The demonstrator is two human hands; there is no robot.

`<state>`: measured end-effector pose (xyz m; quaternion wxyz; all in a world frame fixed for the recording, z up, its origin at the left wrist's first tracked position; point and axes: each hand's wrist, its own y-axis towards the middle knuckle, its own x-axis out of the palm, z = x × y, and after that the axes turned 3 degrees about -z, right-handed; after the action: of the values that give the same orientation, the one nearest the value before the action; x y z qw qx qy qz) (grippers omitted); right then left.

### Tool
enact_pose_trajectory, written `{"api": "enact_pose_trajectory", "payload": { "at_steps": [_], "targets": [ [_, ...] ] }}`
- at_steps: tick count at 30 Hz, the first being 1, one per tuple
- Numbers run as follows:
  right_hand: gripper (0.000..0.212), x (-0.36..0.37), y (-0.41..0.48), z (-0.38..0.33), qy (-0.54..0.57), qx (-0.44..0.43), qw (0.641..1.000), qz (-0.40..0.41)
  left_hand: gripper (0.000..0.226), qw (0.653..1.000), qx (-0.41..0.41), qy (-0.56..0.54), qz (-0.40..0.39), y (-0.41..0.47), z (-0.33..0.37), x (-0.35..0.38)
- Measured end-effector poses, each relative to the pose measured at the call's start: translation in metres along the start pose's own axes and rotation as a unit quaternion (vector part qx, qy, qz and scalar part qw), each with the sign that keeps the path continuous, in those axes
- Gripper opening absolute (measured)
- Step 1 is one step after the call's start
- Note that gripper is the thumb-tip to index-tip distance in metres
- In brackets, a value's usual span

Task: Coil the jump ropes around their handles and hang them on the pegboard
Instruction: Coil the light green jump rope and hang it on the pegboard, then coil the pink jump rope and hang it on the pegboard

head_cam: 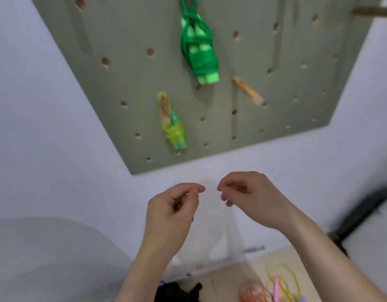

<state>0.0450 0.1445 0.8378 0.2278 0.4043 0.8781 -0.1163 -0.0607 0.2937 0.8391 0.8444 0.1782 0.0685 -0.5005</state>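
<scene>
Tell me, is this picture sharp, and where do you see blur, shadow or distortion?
Head view: soft all over, worst at the loose ropes on the floor, lower right; the green rope bundle is smeared. Head view: the wide lens slants the pegboard edges. Head view: even light, no glare, a broad grey shadow lower left.

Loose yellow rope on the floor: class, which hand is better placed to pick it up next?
Probably the right hand: the rope lies on its side, below that forearm; the left hand is farther off.
</scene>
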Motion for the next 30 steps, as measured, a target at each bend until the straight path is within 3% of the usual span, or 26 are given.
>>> {"api": "enact_pose_trajectory", "payload": {
  "at_steps": [6, 12, 14, 17, 19, 23, 30],
  "targets": [
    [0.018, 0.021, -0.084, 0.097, -0.133, 0.174, 0.974, -0.053, 0.031, 0.971, -0.072, 0.101, -0.203, -0.052, -0.088, 0.044],
    [0.026, 0.065, -0.172, 0.211, -0.102, 0.34, 0.934, -0.028, 0.037, 0.918, -0.155, 0.139, -0.337, -0.119, -0.177, 0.096],
    [0.03, 0.084, -0.197, 0.249, -0.105, 0.377, 0.92, -0.015, 0.021, 0.905, -0.151, 0.148, -0.37, -0.145, -0.209, 0.114],
    [0.04, 0.121, -0.229, 0.315, -0.111, 0.416, 0.902, -0.027, 0.036, 0.879, -0.173, 0.165, -0.412, -0.177, -0.261, 0.148],
    [0.047, 0.15, -0.243, 0.363, -0.103, 0.435, 0.893, -0.045, 0.028, 0.847, -0.209, 0.195, -0.448, -0.194, -0.305, 0.176],
    [0.058, 0.214, -0.258, 0.474, -0.081, 0.437, 0.894, -0.059, 0.034, 0.797, -0.225, 0.25, -0.501, -0.235, -0.42, 0.24],
    [0.077, 0.34, -0.257, 0.672, 0.009, 0.423, 0.905, -0.043, 0.046, 0.779, -0.305, 0.23, -0.497, -0.32, -0.653, 0.376]
  ]
}}
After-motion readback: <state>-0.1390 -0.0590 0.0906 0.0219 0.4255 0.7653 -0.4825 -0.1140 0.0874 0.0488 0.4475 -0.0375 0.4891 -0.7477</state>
